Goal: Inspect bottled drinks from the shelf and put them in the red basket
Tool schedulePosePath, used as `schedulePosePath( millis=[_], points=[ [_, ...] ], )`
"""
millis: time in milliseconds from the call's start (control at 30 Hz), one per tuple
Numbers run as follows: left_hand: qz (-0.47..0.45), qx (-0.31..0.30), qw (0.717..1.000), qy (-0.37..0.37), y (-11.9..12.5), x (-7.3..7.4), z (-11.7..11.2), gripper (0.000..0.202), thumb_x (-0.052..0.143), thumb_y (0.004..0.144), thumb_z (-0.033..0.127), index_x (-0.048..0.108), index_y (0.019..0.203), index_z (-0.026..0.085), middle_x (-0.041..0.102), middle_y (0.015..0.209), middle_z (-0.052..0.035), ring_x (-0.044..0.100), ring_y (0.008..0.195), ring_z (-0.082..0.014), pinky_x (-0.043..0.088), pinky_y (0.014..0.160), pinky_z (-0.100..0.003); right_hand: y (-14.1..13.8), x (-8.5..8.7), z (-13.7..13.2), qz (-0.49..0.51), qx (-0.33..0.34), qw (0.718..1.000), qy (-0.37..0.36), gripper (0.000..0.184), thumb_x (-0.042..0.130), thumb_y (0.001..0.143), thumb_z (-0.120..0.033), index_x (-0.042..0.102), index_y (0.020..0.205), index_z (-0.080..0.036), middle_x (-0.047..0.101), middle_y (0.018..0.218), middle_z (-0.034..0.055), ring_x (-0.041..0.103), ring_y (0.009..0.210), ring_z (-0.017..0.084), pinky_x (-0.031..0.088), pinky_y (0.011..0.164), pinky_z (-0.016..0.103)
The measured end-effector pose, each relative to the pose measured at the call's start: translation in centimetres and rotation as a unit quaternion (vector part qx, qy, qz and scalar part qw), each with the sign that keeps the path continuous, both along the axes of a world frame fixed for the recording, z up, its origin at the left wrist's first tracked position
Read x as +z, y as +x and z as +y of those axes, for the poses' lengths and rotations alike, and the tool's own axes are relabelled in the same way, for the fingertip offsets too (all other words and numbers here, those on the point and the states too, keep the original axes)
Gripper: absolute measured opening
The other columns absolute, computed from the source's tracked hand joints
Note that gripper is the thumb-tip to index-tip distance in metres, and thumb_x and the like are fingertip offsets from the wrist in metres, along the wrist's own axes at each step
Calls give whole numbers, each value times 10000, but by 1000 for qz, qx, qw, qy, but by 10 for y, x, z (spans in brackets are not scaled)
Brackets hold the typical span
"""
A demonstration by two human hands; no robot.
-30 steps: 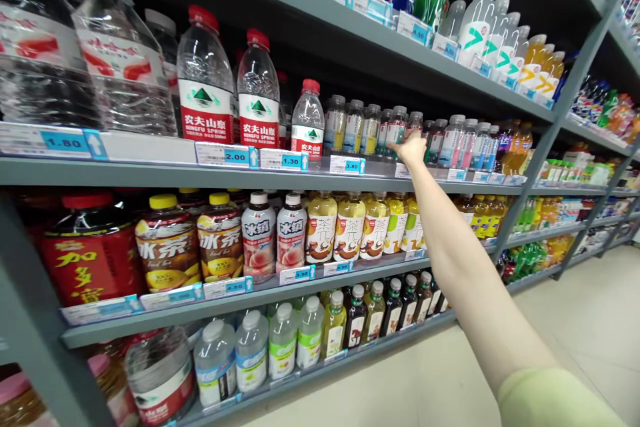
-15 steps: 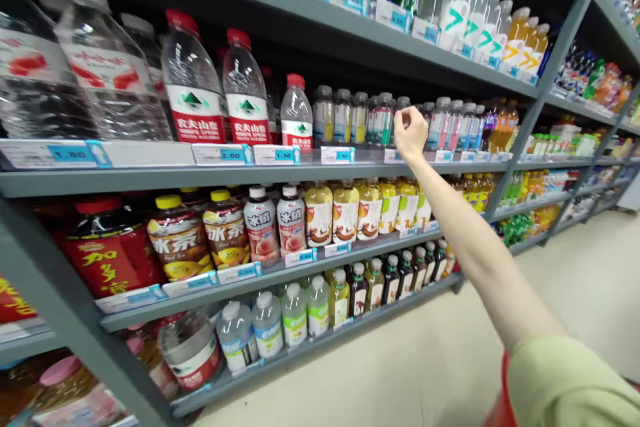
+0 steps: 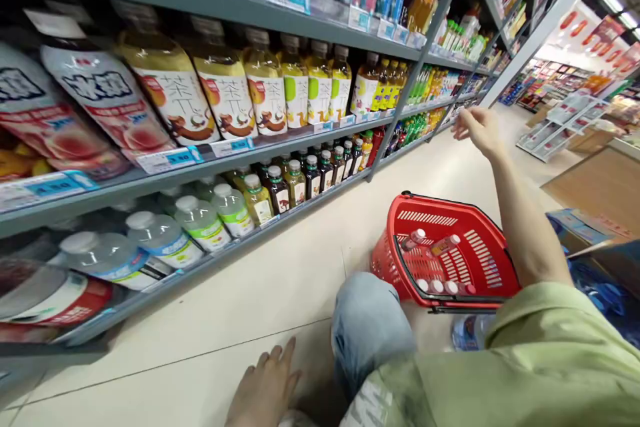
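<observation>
My right hand (image 3: 477, 132) is raised over the aisle, beyond the red shopping basket (image 3: 493, 240). Its fingers are loosely bent and apart, with nothing seen in them. Low at the bottom, my left hand (image 3: 265, 383) hangs above the floor, fingers spread and holding nothing. The basket stands on the floor beside my bent knee (image 3: 373, 320). In it lie several small bottles with white or pale caps, among them a bottle (image 3: 445, 245) resting against the far side. A black handle lies along the basket's near rim.
Grey shelves fill the left side, with tea bottles (image 3: 173, 83) on the middle level and capped drink bottles (image 3: 233, 210) on the lowest. Pale floor (image 3: 250, 300) runs alongside. Behind the basket on the right are cardboard boxes (image 3: 595, 177) and a white rack (image 3: 563, 120).
My right hand has come away from the upper bottle shelf to above the aisle. The view has turned right and down; the basket, my knee and left hand now show.
</observation>
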State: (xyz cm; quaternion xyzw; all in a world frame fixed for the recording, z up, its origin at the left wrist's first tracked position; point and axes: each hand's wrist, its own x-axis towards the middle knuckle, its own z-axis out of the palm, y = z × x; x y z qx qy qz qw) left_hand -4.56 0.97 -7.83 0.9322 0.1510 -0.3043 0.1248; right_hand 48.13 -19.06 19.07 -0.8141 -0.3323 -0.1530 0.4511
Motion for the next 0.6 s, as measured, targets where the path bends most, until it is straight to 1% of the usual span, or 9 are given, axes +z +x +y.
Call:
schedulePosePath(
  millis=[100,167,233,367,433,500,600],
  points=[
    [0,-9,1000,-19,-1,-5,-5,582,310,971,243,368,1523,67,571,1384,-239,580,1228,-357,489,972,-489,4,-40,-56,108,-60,990,-64,337,628,884,-485,627,819,-154,690,702,77,629,520,146,562,576,338],
    [9,-16,999,-29,-1,-10,-8,583,306,972,248,366,1521,59,579,1371,-240,591,1213,-354,493,966,-486,4,-69,-85,161,-87,977,-106,241,655,864,-386,620,810,-154,699,707,97,625,507,144,548,545,321],
    [20,-17,999,-28,0,-14,-9,582,306,969,238,367,1520,58,582,1364,-242,598,1208,-352,491,964,-482,3,-98,-108,195,-97,965,-143,204,687,820,-339,619,776,-152,692,658,91,612,485,147,541,514,318],
    [34,-7,999,-31,1,-22,-7,591,306,960,241,370,1517,54,594,1336,-250,610,1194,-362,494,945,-483,3,-157,-147,251,-116,933,-231,201,730,741,-344,618,686,-187,641,539,21,573,441,152,521,457,309],
    [34,-8,999,-31,0,-28,-5,594,287,957,242,378,1513,53,596,1325,-256,620,1180,-360,501,931,-479,4,-186,-164,278,-135,912,-272,218,744,722,-362,619,666,-193,634,538,11,579,447,159,529,465,317],
    [42,-10,999,-28,0,-34,-4,595,287,951,254,399,1506,69,597,1318,-257,630,1164,-354,508,918,-473,3,-214,-180,299,-162,888,-309,240,757,710,-380,643,716,-168,659,597,29,616,496,179,550,508,337],
    [67,-6,997,-38,3,-44,-3,593,331,936,326,456,1478,120,606,1315,-242,635,1151,-353,512,901,-469,1,-251,-198,308,-211,855,-360,275,751,721,-331,677,886,-124,711,775,103,679,654,228,565,623,364]
  ],
)
